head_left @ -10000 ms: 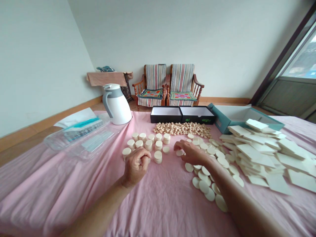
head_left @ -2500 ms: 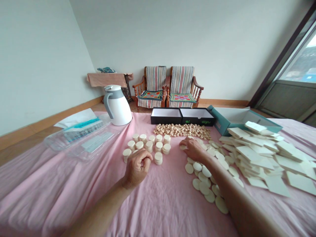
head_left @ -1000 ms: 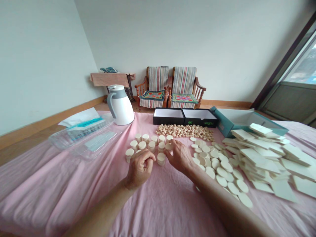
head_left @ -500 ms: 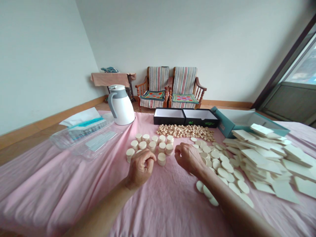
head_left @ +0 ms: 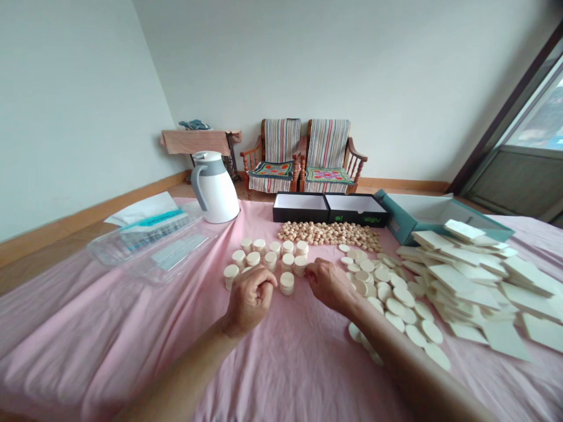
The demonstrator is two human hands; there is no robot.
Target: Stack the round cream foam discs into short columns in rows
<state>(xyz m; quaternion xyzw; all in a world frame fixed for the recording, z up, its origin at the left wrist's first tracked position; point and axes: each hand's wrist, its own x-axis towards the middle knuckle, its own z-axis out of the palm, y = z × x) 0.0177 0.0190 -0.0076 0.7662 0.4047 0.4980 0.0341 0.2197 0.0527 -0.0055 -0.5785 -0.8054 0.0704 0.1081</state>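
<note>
Several short stacks of round pale wooden discs (head_left: 287, 283) stand in uneven rows on the pink cloth. My left hand (head_left: 250, 299), curled into a loose fist, rests at the near side of the stacks and covers part of one. No object shows in its fingers. My right hand (head_left: 331, 285) is closed with its fingertips beside the rightmost stack (head_left: 301, 266); whatever may be in them is hidden. Loose wooden discs (head_left: 396, 302) lie scattered to the right, partly under my right forearm.
Small wooden beads (head_left: 329, 233) are spread before two black boxes (head_left: 303, 215). Square pale tiles (head_left: 457, 278) pile up at right by a teal box (head_left: 402, 225). A white jug (head_left: 220, 196) and a clear plastic case (head_left: 118, 252) are at left. Two chairs (head_left: 328, 152) stand behind.
My right hand has moved slightly left, bringing its fingertips close to the rightmost stack. My left hand has stayed closed in about the same place.
</note>
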